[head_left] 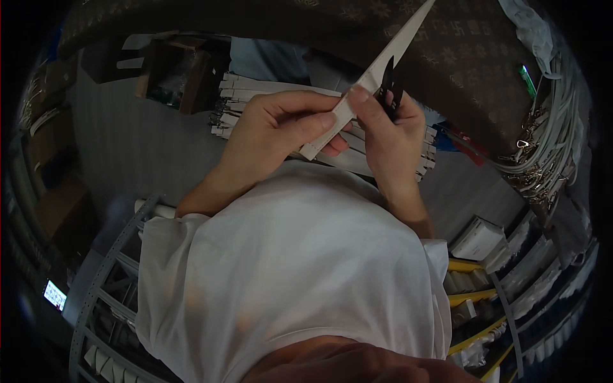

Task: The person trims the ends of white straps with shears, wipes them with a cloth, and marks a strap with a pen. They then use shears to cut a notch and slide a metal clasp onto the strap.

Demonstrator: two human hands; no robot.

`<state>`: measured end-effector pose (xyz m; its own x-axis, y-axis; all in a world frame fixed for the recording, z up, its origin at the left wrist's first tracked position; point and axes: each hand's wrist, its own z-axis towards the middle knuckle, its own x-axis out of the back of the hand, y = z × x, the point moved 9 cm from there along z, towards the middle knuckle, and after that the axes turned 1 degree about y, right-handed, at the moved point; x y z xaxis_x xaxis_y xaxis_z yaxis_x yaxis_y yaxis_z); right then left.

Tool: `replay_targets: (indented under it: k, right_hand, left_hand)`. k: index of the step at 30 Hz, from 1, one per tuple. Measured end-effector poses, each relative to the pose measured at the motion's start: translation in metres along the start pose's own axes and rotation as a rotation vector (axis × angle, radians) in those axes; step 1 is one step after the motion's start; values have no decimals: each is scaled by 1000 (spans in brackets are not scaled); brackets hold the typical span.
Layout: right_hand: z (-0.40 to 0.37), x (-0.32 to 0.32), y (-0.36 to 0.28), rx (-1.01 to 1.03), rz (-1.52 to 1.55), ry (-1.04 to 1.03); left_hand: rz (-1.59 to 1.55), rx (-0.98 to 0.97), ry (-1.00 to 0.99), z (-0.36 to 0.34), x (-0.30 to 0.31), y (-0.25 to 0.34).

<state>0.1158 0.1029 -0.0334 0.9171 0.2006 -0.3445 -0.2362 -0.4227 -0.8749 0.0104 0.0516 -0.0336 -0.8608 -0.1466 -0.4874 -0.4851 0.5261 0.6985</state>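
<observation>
A flat, pale strap [393,54] runs slantwise from my lap up over the patterned cloth. My left hand [274,127] is closed on its lower end, thumb on top and fingers beneath. My right hand [393,134] presses its thumb on the strap a little higher up. Tucked in that same hand are black thread snips [387,86], blades pointing up beside the strap. Below both hands, across my lap, lies a bundle of pale straps [255,86] with small metal fittings at the ends.
Dark patterned cloth [460,83] covers the surface ahead. White cords with metal clasps [543,166] hang at the right. An open cardboard box [179,76] stands at the left. Shelving with yellow edges [469,297] and a grey metal rack [105,274] flank me. A lit screen [55,294] shows at the far left.
</observation>
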Motion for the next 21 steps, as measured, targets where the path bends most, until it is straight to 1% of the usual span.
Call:
replay_targets:
  k: [3,7,9,13,15,16,18,19,21]
  right_hand:
    - [3,5,5,-34,59,26]
    - [1,2,1,-18,108,64]
    - [-1,-10,-6,3,-226,-69]
    - [1,-6,-4,-2,-255,-54]
    - [4,1,5,-1,-15,22]
    - [4,0,4,-1,-15,20]
    - [3,-2,2,-6,77,11]
    - [3,0,-1,-6,76,10]
    - [1,-12,4,-170,253,-154]
  left_hand:
    - [54,-19,14,-2,0,5]
    - [31,-20,13,-1,1,5]
    - [19,-33,-13,1,0,5]
    - [29,31,-2,1,1,-1]
    - [46,16,-13,1,-1,2]
    - [46,15,-12,1,0,3]
    - [-90,112,-49,3,-1,-4]
    - [-91,111,-48,7,5,-8]
    - [-285,188,-322,10,-6,-24]
